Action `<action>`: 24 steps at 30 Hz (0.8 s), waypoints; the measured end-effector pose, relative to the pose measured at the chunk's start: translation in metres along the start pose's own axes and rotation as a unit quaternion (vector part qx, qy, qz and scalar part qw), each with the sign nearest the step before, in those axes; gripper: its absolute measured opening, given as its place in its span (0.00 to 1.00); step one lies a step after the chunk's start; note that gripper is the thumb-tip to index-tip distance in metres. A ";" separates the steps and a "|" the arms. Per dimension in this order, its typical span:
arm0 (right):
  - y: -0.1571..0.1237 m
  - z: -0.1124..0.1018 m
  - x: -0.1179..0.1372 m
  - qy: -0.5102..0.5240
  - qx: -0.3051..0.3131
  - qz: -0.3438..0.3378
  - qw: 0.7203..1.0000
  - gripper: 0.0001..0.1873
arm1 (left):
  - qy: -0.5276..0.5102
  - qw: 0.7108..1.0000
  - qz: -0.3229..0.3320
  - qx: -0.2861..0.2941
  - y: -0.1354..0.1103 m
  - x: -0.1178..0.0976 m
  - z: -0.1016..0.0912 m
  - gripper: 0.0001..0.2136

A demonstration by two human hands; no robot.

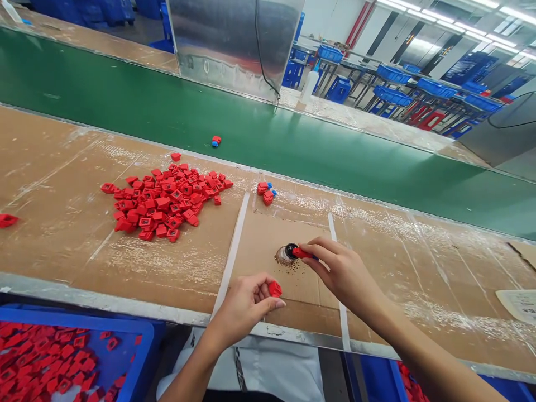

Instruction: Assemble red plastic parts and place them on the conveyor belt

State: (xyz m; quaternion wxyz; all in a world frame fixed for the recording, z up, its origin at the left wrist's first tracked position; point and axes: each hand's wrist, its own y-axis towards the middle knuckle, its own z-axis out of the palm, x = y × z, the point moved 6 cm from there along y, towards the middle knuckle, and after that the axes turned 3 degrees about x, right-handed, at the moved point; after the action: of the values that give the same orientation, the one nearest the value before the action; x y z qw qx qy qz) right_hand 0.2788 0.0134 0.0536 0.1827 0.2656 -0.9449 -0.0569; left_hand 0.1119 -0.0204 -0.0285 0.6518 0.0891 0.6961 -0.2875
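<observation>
Holding one red piece (275, 288) in the left grip (247, 298), fingers curled round it, thumb stretched out just below. Right grip (341, 265) narrow, fingertips pinching a second red piece (302, 253) against or right over a black round part (290, 250) (exact contact hard to tell, fingers cover some). Black part sits on a clear base, just ahead of the right fingertips; brown specks (295, 267) lie around it on the desk (62, 245). Beyond both grips, near the desk's far edge: two red-and-blue pieces (268, 197), side by side. Farther past them, a lone red-and-blue piece (216, 140) on the green belt (335, 156). Big pile of red pieces (163, 201) ahead and to the left of the left grip, well apart from it; a stray red piece (7, 220) much farther left. White tape strip (231, 251) runs just left of the left grip; another passes under the right arm. Blue bin (144, 346) of loose red pieces, lower and left of the left grip; second blue bin (377, 371), also with red pieces, below the right forearm.
</observation>
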 end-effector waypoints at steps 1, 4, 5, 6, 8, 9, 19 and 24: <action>0.000 0.001 0.000 0.000 0.002 0.001 1.000 0.11 | -0.001 1.000 -0.001 0.002 0.000 0.000 0.000 0.06; -0.001 0.003 0.000 -0.004 0.006 0.002 1.000 0.11 | -0.002 1.000 -0.002 0.003 0.000 -0.001 0.000 0.06; -0.001 0.003 0.001 -0.008 0.006 0.000 1.000 0.11 | -0.001 1.000 -0.001 0.002 -0.001 -0.001 0.000 0.06; -0.001 0.003 0.002 -0.013 0.005 -0.004 1.000 0.11 | -0.001 1.000 0.000 0.001 -0.001 -0.001 0.000 0.06; -0.001 0.003 0.004 -0.030 0.005 -0.013 0.999 0.12 | -0.001 1.000 0.002 0.003 -0.001 -0.001 0.000 0.06; -0.001 0.004 0.005 -0.040 0.007 -0.018 0.999 0.13 | -0.002 1.000 0.002 0.006 -0.001 -0.001 0.000 0.06; 0.003 -0.003 0.008 -0.048 0.006 -0.025 0.999 0.13 | -0.005 1.000 0.002 -0.006 -0.002 0.000 0.000 0.06; 0.003 -0.008 0.011 -0.024 -0.013 -0.032 0.999 0.11 | -0.070 0.998 0.000 -0.004 0.000 0.008 0.001 0.07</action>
State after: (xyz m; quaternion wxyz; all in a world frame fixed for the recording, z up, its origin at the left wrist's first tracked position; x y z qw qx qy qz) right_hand 0.2715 0.0104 0.0649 0.1617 0.2919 -0.9391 -0.0816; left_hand 0.1113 -0.0227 -0.0364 0.6989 0.0665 0.6502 -0.2906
